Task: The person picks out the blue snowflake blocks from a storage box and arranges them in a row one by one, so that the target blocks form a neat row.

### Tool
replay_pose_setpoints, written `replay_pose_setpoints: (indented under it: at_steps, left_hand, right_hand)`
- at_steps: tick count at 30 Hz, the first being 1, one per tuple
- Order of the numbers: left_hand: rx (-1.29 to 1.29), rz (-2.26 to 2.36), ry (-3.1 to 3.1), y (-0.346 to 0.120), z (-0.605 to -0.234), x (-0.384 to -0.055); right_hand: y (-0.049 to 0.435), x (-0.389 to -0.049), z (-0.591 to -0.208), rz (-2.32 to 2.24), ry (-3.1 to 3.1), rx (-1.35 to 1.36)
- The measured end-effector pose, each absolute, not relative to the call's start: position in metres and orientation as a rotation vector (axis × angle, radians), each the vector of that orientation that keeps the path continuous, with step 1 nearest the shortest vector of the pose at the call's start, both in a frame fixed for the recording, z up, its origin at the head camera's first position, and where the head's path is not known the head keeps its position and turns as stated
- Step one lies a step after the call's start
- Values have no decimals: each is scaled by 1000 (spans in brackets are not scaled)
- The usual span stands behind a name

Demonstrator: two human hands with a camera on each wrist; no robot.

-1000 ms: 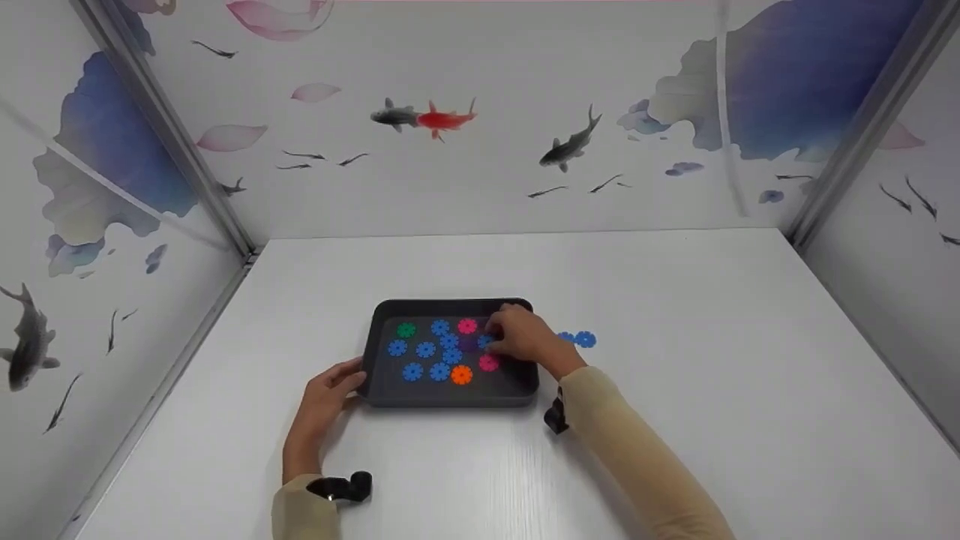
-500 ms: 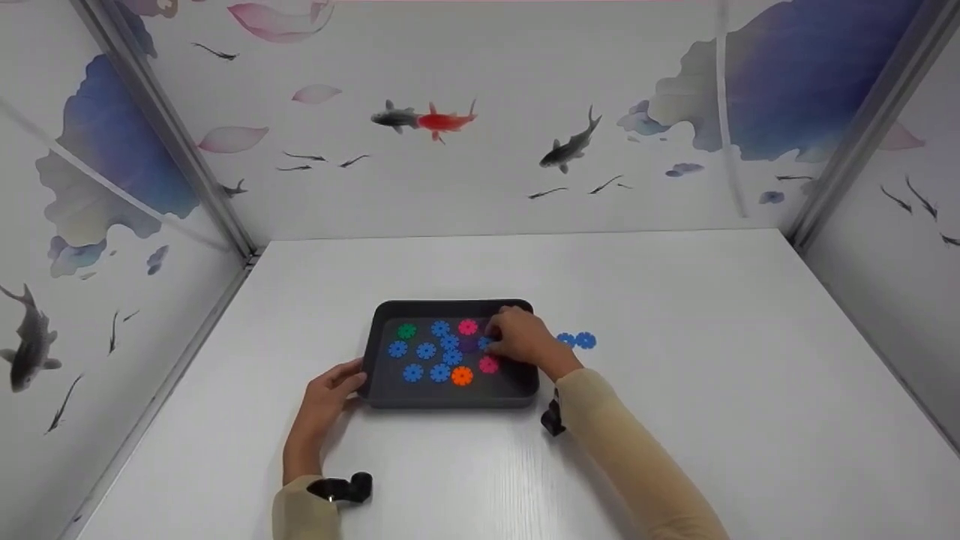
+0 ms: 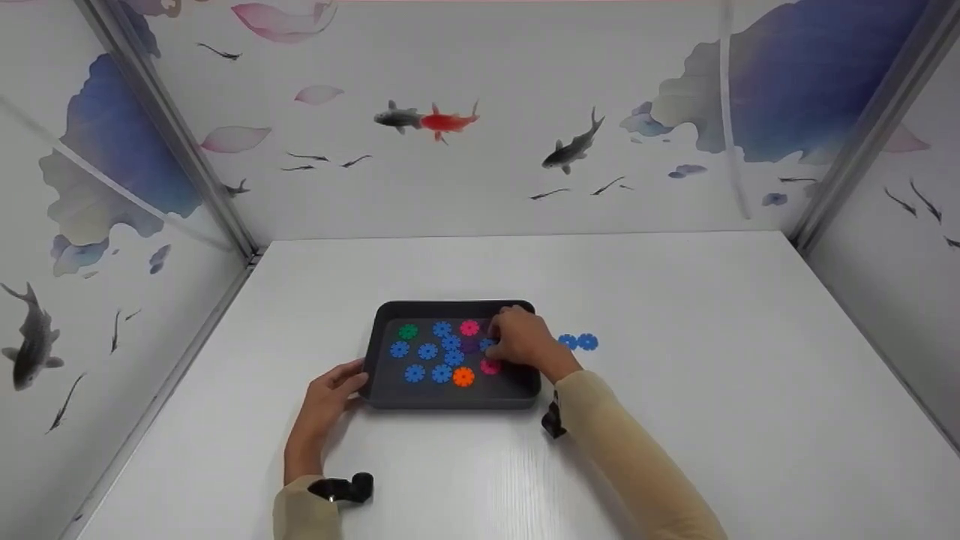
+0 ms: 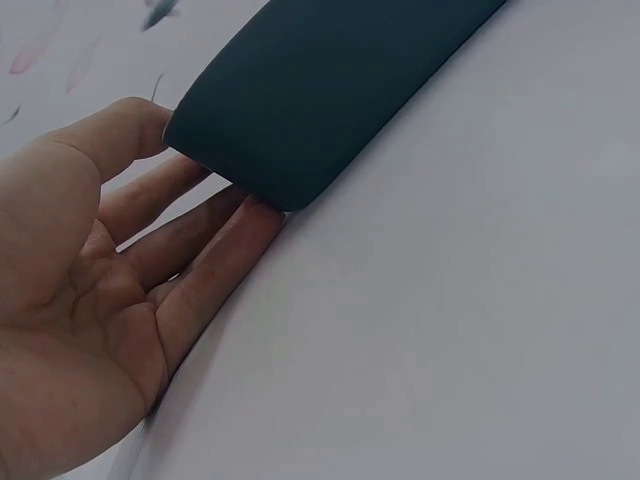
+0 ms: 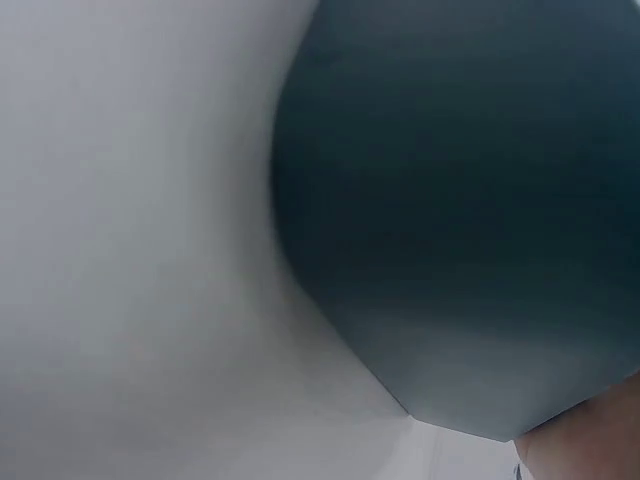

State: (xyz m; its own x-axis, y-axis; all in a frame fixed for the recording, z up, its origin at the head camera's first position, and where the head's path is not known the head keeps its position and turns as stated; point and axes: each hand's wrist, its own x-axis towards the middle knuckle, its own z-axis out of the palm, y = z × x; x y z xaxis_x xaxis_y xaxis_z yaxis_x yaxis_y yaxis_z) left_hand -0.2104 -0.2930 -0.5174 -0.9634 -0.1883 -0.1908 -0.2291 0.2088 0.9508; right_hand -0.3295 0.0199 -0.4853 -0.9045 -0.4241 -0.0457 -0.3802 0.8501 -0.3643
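A dark grey tray (image 3: pixel 450 403) lies on the white table, with notched plastic snowflake discs in blue, green, pink, purple and orange spread inside. My left hand (image 3: pixel 330 388) holds its left edge. In the left wrist view the thumb is at the rim and the fingers of my left hand (image 4: pixel 110 270) reach beneath the tray (image 4: pixel 300 100). Reaching over the right wall, my right hand (image 3: pixel 523 337) has its curled fingers and thumb about a blue snowflake disc (image 3: pixel 486 345). The tray wall (image 5: pixel 460 200) hides nearly all of that hand from the right wrist view.
Two blue snowflake discs (image 3: pixel 578 342) lie side by side on the table (image 3: pixel 712 360), right of the tray and close to my right wrist. Panels printed with fish and lotus leaves enclose the table at the back and both sides.
Hardly anything differs. My right forearm has shifted very slightly left, and its thumb now partly covers the pink disc beside it. My left hand stays on the tray's edge.
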Motion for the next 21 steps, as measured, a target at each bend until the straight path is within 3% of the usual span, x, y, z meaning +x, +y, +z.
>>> replay_pose_setpoints:
  at_steps: [21]
  left_hand:
    - [-398, 1870, 2430, -292, -515, -210]
  right_hand:
    - [45, -322, -462, -572, 2999, -780]
